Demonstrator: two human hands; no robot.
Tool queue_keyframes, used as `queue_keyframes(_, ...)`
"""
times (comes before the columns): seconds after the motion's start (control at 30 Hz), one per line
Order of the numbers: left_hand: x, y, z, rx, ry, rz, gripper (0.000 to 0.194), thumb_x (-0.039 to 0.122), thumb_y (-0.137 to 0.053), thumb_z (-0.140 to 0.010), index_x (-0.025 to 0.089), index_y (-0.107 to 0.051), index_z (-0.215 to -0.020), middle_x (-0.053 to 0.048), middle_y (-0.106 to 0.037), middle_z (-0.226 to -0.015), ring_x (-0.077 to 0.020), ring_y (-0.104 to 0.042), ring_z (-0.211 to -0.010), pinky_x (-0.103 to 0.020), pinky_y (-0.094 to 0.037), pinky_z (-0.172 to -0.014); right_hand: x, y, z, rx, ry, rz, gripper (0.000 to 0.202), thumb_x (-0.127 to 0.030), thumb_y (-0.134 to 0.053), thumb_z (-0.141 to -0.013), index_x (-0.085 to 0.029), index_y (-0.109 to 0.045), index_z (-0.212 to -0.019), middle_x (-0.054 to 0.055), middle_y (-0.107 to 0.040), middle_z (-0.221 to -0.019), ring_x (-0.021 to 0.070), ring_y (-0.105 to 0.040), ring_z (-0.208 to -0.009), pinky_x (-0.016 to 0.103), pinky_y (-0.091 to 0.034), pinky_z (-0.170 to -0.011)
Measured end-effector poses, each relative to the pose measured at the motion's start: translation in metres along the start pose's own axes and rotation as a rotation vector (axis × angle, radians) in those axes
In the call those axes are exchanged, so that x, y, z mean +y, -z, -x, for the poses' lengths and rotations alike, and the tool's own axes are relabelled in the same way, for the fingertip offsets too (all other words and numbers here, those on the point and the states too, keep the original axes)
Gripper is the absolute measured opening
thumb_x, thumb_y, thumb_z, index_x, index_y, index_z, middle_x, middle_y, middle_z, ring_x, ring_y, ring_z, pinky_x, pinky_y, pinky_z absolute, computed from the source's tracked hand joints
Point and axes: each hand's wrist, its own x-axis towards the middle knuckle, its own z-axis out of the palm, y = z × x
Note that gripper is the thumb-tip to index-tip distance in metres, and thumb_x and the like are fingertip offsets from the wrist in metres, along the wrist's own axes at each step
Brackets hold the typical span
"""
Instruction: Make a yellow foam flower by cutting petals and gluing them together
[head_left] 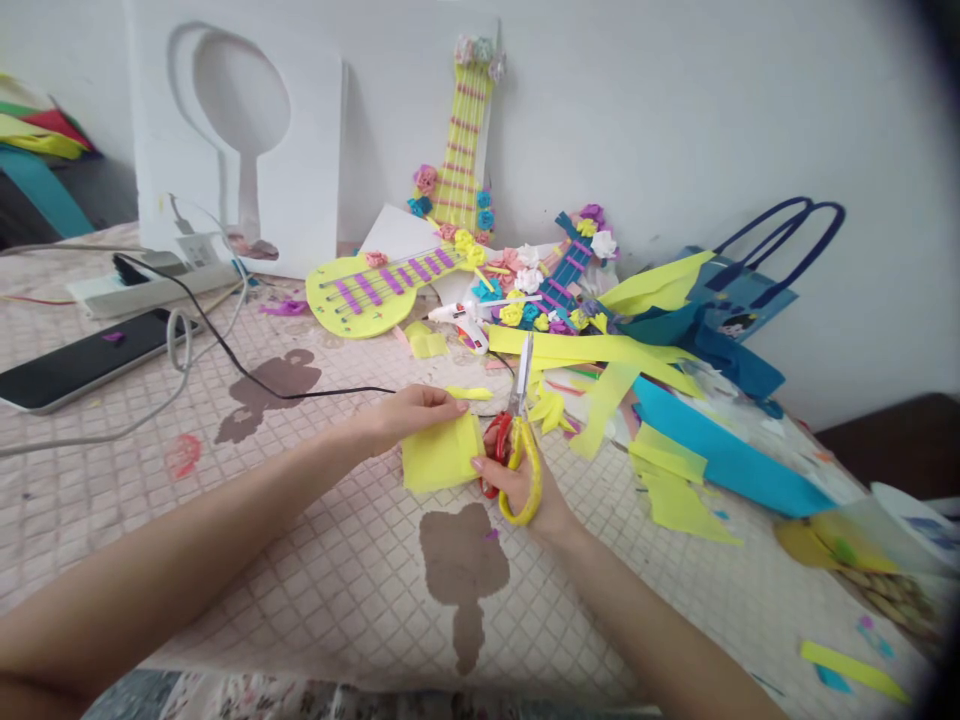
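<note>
Two bare forearms, extended from the table's near edge, converging. Left hand (420, 415): palm down, thumb and fingertips pinched. Right hand (529, 490): fingers curled, thumb extended toward the left.

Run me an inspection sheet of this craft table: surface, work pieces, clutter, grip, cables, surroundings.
Surface: quilted cloth, with dark patches; stain or print, cannot tell.
Job's things: yellow sheet between the hands; scissors pointing away from the person.
Clutter: yellow strips, a blue strip, paper flowers, a glue gun among scraps; phone at left with a purple scrap on it.
Grip: left hand pinches the sheet's upper edge; right hand holds the scissors, fingertips at its right edge.
Cables: black cable runs from the power strip toward the left hand; pale cable crosses the cloth.
Surroundings: white wall, blue bag; other people, nothing seen.
</note>
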Motion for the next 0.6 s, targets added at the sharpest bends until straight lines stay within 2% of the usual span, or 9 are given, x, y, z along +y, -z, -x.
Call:
queue_keyframes(0.13, 0.0, 0.006, -0.001, -0.087, 0.097, 0.158, 0.039, 0.042, -0.078, -0.064, 0.016, -0.066, -0.091, -0.006, -0.07, -0.089, -0.0159, -0.065, -0.072, -0.022, -0.047, -0.061, -0.001, 0.0, -0.002, 0.093, 0.01, -0.059, 0.028, -0.028, -0.069, -0.071, -0.021, -0.045, -0.084, -0.009, -0.049, -0.063, 0.0054, -0.046, -0.043, 0.019, -0.039, -0.04)
queue_keyframes(0.23, -0.001, 0.005, -0.004, -0.066, 0.161, 0.332, 0.043, 0.031, -0.083, -0.059, 0.018, -0.066, -0.096, -0.007, -0.07, -0.095, -0.019, -0.067, -0.08, -0.026, -0.052, -0.068, -0.003, 0.0, -0.003, 0.174, 0.082, -0.081, 0.028, -0.028, -0.069, -0.07, -0.021, -0.045, -0.083, -0.009, -0.05, -0.064, 0.0052, -0.046, -0.044, 0.019, -0.04, -0.041)
queue_keyframes(0.43, -0.008, -0.007, -0.006, -0.016, 0.103, 0.593, 0.037, 0.029, -0.08, -0.064, 0.014, -0.068, -0.096, -0.009, -0.07, -0.101, -0.0179, -0.067, -0.084, -0.024, -0.054, -0.073, -0.005, 0.0, -0.005, 0.265, 0.103, -0.097, 0.025, -0.026, -0.068, -0.072, -0.021, -0.046, -0.082, -0.008, -0.05, -0.065, 0.0056, -0.047, -0.047, 0.02, -0.041, -0.043)
queue_keyframes(0.5, -0.011, -0.013, -0.006, 0.002, 0.095, 0.613, 0.037, 0.029, -0.08, -0.065, 0.015, -0.068, -0.097, -0.008, -0.07, -0.101, -0.0168, -0.067, -0.084, -0.023, -0.053, -0.07, -0.004, 0.001, -0.006, 0.274, 0.116, -0.119, 0.023, -0.026, -0.068, -0.073, -0.022, -0.046, -0.082, -0.008, -0.049, -0.068, 0.0053, -0.047, -0.048, 0.02, -0.042, -0.045)
queue_keyframes(0.6, -0.015, -0.022, -0.003, 0.065, 0.118, 0.516, 0.041, 0.027, -0.082, -0.061, 0.017, -0.067, -0.099, -0.006, -0.071, -0.096, -0.0147, -0.066, -0.078, -0.019, -0.049, -0.058, -0.002, 0.001, -0.006, 0.272, 0.113, -0.125, 0.023, -0.026, -0.068, -0.073, -0.022, -0.047, -0.083, -0.008, -0.048, -0.069, 0.0055, -0.048, -0.049, 0.02, -0.042, -0.045)
